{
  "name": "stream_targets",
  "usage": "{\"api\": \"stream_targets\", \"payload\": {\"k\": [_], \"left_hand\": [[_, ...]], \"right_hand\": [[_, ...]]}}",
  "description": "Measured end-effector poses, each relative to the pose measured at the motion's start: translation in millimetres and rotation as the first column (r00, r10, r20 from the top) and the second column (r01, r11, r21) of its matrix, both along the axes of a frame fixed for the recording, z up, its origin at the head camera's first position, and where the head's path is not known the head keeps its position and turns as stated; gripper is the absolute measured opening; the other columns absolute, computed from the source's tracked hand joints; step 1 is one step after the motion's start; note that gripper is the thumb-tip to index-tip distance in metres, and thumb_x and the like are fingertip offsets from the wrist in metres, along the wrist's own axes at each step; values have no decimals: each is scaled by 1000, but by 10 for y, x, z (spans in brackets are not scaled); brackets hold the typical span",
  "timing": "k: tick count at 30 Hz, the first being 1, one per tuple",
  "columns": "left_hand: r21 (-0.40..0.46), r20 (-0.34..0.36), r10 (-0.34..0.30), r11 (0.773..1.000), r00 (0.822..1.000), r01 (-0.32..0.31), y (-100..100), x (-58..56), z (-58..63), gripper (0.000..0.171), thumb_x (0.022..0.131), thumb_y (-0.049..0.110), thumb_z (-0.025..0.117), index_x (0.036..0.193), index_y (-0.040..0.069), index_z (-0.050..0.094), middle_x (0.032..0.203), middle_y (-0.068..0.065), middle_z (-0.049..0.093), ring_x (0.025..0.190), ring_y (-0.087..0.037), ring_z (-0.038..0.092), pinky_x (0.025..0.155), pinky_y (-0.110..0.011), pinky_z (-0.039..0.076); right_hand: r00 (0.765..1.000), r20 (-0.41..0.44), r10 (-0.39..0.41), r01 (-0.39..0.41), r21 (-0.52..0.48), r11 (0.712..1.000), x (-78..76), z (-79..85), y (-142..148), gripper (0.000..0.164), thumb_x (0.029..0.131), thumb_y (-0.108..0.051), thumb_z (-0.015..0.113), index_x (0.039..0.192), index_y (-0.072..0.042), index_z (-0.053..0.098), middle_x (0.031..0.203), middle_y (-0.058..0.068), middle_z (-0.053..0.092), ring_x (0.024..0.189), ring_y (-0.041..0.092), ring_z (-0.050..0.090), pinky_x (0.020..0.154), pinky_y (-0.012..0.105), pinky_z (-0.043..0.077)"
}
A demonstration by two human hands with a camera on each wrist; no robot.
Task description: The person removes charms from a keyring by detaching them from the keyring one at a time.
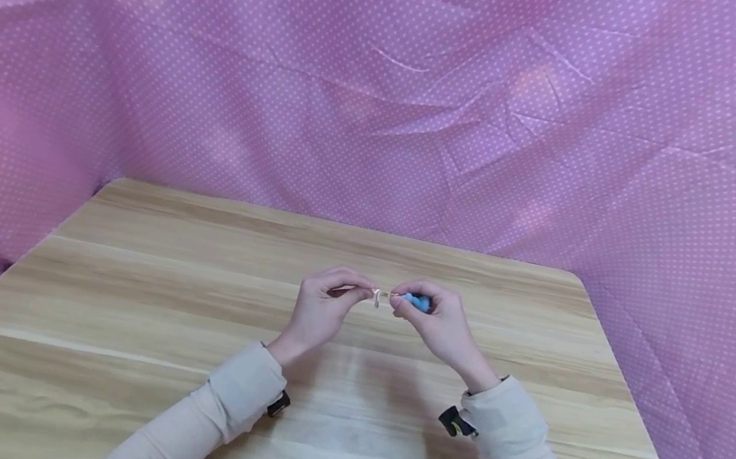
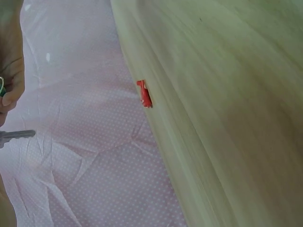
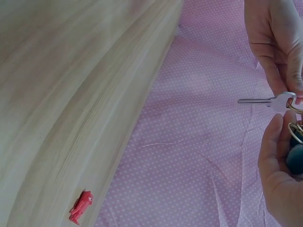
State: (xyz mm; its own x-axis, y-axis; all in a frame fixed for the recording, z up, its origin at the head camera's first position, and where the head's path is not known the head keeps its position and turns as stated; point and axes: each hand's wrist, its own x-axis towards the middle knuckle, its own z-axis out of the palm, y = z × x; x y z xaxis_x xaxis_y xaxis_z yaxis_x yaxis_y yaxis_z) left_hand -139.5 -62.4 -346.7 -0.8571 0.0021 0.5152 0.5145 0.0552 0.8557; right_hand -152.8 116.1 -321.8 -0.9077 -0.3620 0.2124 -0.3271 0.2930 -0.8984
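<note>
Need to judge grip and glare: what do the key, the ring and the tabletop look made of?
Key: silvery metal by its dull sheen, pinched by the left hand.
Ring: thin, gold-toned wire, probably metal; the right hand holds it.
Table: pale wood grain, matte, possibly laminate.

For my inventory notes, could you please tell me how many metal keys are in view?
1: a silver metal key pinched by the left hand above the wooden table, joined to a ring that the right hand holds. The hands may hide others.
</note>
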Motion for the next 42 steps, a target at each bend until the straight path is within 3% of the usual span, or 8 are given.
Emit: {"api": "stream_targets", "payload": {"k": [5,11,17,23,28,32,37,42], "left_hand": [[45,32,-16,999,999,15,18,-15,5,10,78,-6,66,86,-11,66,86,-25,64,78,-5,62,78,-27,56],[28,8,-13,1000,1000,13,26,-15,1,10,78,-6,66,86,-11,66,84,-24,64,78,-10,64,78,-26,56],[-87,-114,11,996,993,-21,33,13,11,15,78,-8,65,93,-10,66,86,-21,65,80,-23,66,74,-24,57],[-191,-270,24,978,963,-78,36,-36,-47,18,77,-11,64,95,-9,66,91,-19,61,82,-31,64,73,-25,57],[-208,-242,7,976,970,-59,15,-169,-200,12,79,-4,66,91,-5,67,88,-14,66,80,-25,66,73,-22,56],[-236,-241,3,970,971,-61,-11,-207,-247,10,80,2,67,90,-1,68,87,-10,68,80,-19,67,74,-19,55],[-325,-283,21,939,959,-116,-14,-210,-233,10,81,2,67,91,1,70,85,-8,68,77,-15,67,72,-15,54],[-398,-236,41,907,971,-135,-22,-187,-203,10,80,4,68,90,2,71,85,-7,69,75,-12,67,70,-12,53]], "right_hand": [[1000,9,7,-6,-29,1000,-119,-150,44,14,87,-6,61,96,3,64,87,26,64,71,8,60,62,20,51],[1000,-25,15,-15,-26,1000,-186,-243,76,15,87,-13,63,96,-1,66,84,17,66,72,10,62,66,30,55],[999,-38,2,-4,-42,999,-181,-249,60,14,86,-10,62,94,1,65,84,21,65,71,10,63,65,32,56],[1000,-4,-11,11,-29,1000,-191,-235,53,16,87,-12,62,95,0,65,87,22,66,72,10,64,66,23,54],[1000,-8,-13,13,-23,1000,-201,-229,53,16,87,-13,62,95,0,65,86,21,66,71,10,64,65,23,54],[999,-28,-17,17,-10,1000,-207,-233,40,14,87,-12,63,94,-1,66,85,19,67,71,11,63,64,25,55],[994,-105,-40,43,26,999,-206,-236,17,13,86,-12,64,92,-2,67,83,15,67,69,10,61,60,22,53],[979,-195,-60,77,80,994,-211,-258,2,10,84,-14,66,89,-6,68,82,8,68,66,8,56,56,18,48]]}}
